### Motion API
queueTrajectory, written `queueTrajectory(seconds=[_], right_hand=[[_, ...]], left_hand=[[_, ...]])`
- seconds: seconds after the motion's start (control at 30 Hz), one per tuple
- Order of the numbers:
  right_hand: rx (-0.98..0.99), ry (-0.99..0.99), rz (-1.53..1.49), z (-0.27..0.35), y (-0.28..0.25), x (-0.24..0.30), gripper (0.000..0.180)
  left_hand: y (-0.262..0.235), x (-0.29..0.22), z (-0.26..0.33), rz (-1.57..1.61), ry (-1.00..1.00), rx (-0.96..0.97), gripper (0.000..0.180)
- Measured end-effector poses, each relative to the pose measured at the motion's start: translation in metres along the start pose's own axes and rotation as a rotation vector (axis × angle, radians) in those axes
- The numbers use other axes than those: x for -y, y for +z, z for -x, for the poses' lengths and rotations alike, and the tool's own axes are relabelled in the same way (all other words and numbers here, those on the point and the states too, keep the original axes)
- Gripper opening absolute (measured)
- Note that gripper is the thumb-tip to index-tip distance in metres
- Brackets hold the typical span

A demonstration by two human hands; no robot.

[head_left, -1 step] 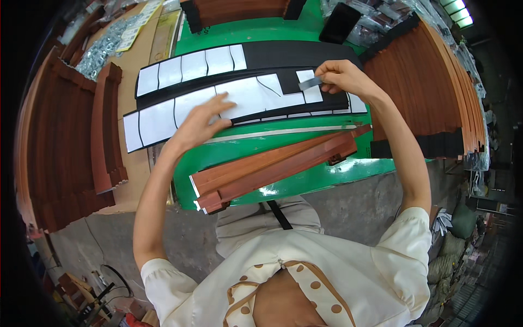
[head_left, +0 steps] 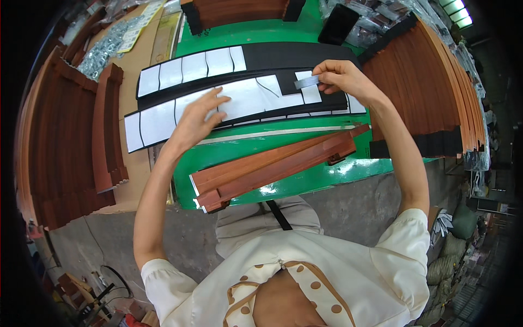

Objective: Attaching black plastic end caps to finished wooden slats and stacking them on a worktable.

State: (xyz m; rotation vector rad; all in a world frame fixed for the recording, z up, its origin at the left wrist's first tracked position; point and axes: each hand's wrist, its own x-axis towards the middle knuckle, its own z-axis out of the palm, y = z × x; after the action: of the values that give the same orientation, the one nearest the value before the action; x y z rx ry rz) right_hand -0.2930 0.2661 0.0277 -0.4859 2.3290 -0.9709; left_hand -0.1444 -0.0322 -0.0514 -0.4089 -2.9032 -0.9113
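Two stacks of black foam-like sheets lie across the green table, the nearer sheet (head_left: 239, 104) and the farther sheet (head_left: 170, 71) both partly covered by white sections split by dark curved lines. My left hand (head_left: 200, 117) is over the nearer sheet with its fingers spread, holding nothing; whether it touches the sheet is hard to tell. My right hand (head_left: 343, 80) pinches one end of a small shiny grey strip (head_left: 306, 82) between thumb and fingers. That strip lies over a white section near the nearer sheet's right end, beside a bare black patch.
Brown wooden mouldings (head_left: 272, 169) lie on the green tabletop (head_left: 245, 192) before me. Stacked brown boards stand at the left (head_left: 60, 136) and the right (head_left: 419, 87). A black phone-like slab (head_left: 339, 24) is at the back, and a pile of small metal parts (head_left: 106, 49) is far left.
My left hand has shifted slightly left along the nearer sheet. The grey strip in my right hand has moved slightly left and lies a little flatter.
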Motion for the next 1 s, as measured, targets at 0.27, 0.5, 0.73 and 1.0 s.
queueTrajectory(seconds=[0.27,0.5,0.73,1.0], right_hand=[[0.103,-0.174,-0.677,0.09,0.046,0.044,0.014],[0.323,-0.127,-0.893,0.132,0.042,0.018,0.015],[-0.148,-0.384,-0.892,0.162,0.039,-0.022,0.028],[-0.745,-0.997,0.516,0.179,0.05,-0.041,0.033]], left_hand=[[-0.039,-0.136,0.01,-0.006,0.447,-0.464,0.022],[-0.019,-0.169,0.016,-0.081,0.687,-0.523,0.023],[0.013,-0.205,0.017,0.849,-0.11,-0.278,0.009],[0.039,-0.224,0.007,1.061,-0.398,0.037,0.011]])
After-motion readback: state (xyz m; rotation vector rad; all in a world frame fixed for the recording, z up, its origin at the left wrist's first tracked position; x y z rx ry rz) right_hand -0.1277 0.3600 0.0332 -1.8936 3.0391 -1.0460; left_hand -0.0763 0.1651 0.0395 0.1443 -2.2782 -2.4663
